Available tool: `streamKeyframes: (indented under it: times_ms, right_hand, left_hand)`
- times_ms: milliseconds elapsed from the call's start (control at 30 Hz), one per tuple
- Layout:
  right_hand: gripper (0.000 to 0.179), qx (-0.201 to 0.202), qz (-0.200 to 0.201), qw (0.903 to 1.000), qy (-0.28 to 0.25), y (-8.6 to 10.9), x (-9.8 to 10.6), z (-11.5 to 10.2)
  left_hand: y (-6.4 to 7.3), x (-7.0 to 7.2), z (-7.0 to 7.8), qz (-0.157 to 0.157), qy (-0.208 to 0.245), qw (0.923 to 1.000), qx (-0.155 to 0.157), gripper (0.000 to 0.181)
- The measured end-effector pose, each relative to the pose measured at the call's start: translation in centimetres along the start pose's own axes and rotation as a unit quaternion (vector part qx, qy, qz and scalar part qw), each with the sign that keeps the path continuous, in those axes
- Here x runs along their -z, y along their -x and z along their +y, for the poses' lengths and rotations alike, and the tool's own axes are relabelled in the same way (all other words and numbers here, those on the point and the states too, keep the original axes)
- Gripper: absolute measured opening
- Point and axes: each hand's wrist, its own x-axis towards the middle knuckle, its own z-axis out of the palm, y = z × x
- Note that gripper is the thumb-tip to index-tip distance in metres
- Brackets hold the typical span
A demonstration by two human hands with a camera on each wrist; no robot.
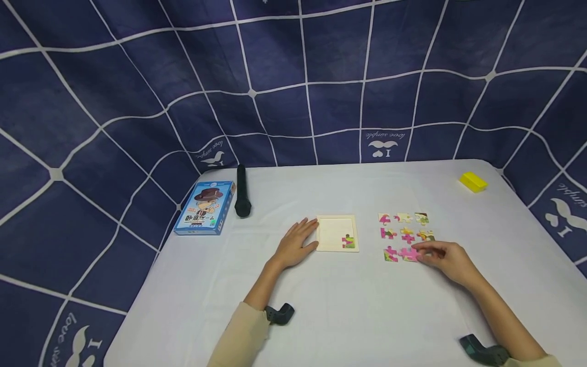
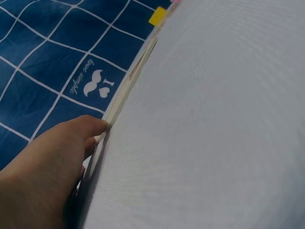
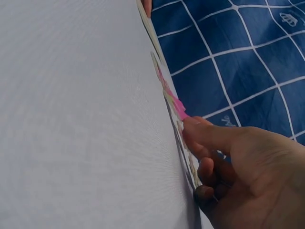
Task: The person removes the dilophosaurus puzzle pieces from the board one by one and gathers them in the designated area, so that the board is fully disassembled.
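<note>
A square, pale puzzle frame [image 1: 330, 217] lies on the white table in the head view, with one pink-and-green jigsaw piece [image 1: 349, 241] in its lower right corner. My left hand [image 1: 293, 245] rests flat against the frame's left edge, fingers spread, the thumb touching its side. To the right of the frame, several loose jigsaw pieces [image 1: 388, 233] lie in rough rows. My right hand [image 1: 445, 260] pinches a pink jigsaw piece [image 3: 179, 106] in the bottom row between thumb and fingertips; the piece appears tilted up in the right wrist view.
At the back left lie a blue game box [image 1: 205, 208] and a black microphone [image 1: 242, 193]. A yellow block [image 1: 473, 182] sits near the far right corner of the white table [image 1: 348, 316]. A dark blue checked cloth [image 1: 284, 61] hangs behind and beside it.
</note>
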Motion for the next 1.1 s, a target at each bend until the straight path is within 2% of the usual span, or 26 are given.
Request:
streamKeyframes:
  times_ms: [167,533,767,933,1100]
  right_hand:
    - [0.02,0.003,-0.012,0.9999,0.01,0.1,0.0,0.2]
    - [0.019,0.015,-0.006,0.9988,0.047,0.0,0.1,0.2]
    - [0.022,0.029,-0.002,0.9989,0.036,-0.5,0.0,-0.1]
    - [0.025,0.06,0.001,0.9981,0.012,-1.9,-1.2,-1.5]
    - [0.027,0.083,-0.015,0.9964,-0.011,-3.8,-3.9,-3.9]
  left_hand:
    - [0.0,0.0,0.1,-0.003,0.0,1.0,0.003,0.057]
    - [-0.1,0.1,0.1,-0.005,0.0,1.0,0.005,0.057]
    - [-0.1,0.2,0.1,-0.007,-0.004,1.0,0.006,0.057]
    - [-0.1,0.2,0.1,-0.004,-0.002,1.0,0.009,0.057]
    - [-0.1,0.1,0.0,-0.004,0.0,1.0,0.007,0.057]
